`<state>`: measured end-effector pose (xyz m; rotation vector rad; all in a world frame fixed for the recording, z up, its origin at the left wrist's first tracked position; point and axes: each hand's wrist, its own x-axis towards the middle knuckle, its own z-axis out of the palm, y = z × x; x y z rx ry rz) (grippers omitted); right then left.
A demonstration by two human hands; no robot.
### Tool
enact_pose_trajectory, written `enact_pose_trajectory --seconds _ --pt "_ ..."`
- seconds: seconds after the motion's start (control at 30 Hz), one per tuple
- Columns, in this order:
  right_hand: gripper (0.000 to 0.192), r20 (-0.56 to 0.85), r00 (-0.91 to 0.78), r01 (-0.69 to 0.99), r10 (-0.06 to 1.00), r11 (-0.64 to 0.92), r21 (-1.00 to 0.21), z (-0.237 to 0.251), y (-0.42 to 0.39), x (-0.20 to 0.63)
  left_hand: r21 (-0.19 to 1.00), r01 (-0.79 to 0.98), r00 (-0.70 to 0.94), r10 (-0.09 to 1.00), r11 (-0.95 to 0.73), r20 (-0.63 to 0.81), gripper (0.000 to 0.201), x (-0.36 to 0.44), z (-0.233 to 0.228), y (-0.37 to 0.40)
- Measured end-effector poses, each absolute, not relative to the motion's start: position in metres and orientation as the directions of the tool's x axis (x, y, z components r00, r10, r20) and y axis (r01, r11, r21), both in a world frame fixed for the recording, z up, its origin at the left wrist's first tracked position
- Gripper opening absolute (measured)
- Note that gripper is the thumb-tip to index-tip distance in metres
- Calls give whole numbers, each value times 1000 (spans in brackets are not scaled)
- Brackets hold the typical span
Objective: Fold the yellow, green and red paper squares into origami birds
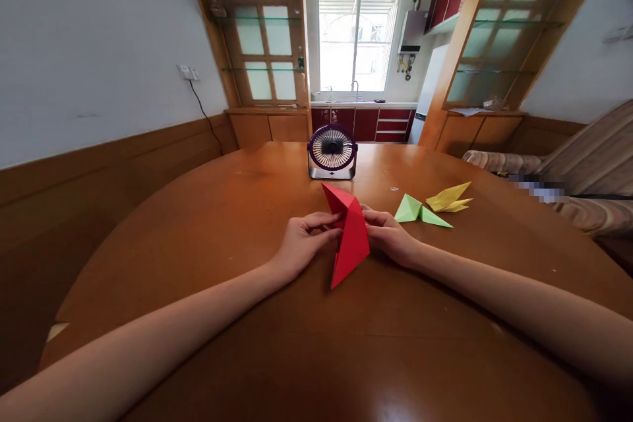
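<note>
A folded red paper piece (350, 237) stands tilted above the middle of the wooden table (208, 224), one point up toward the fan and one point down toward me. My left hand (304, 241) pinches its left edge with thumb and fingers. My right hand (388, 234) grips its right side, partly hidden behind the paper. Both forearms rest low over the table.
A small purple desk fan (331, 151) stands just behind the red paper. A green folded paper figure (420, 211) and a yellow one (449, 198) lie to the right of my right hand. A striped sofa (583, 165) sits beyond the table's right edge.
</note>
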<state>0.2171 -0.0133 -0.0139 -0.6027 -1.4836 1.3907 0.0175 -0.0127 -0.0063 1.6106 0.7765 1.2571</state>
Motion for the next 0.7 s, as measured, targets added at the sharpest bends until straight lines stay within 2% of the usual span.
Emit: enact_pose_trajectory --seconds 0.2,0.37,0.57,0.7 --pt "18 377 -382 -228 844 310 -923 -13 -11 219 915 -48 313 864 -401 395 31 18 -7 -12" --pt "16 410 -374 -195 832 361 -912 -14 -10 218 867 39 333 824 -497 458 17 17 -5 -13" --pt "19 416 -346 -185 841 374 -909 -16 -9 218 880 -42 319 828 -474 462 10 18 -9 -10" --pt "18 440 -316 -138 840 419 -898 -14 -8 220 871 -16 302 828 -492 473 9 18 -8 -8"
